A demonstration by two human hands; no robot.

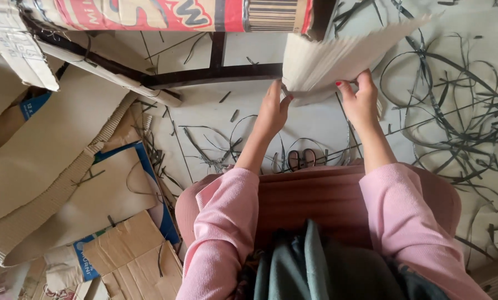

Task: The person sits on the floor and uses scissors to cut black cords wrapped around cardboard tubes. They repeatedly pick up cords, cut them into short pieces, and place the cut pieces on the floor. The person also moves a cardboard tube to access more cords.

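A thick stack of pale, off-white sheets [338,58] fans out up and to the right in front of me. My left hand [274,108] touches its lower left corner with fingers pointing up. My right hand [360,100] grips the stack's lower edge, thumb on top. Both arms wear pink sleeves [221,222]. The stack is held above the floor, just right of a dark metal frame bar [215,73].
Flattened brown cardboard pieces [54,161] pile up at the left. A printed cardboard box [166,14] rests on the frame at the top. Dark plastic strapping bands [460,111] lie tangled across the pale floor at the right. My feet in sandals [302,158] show below.
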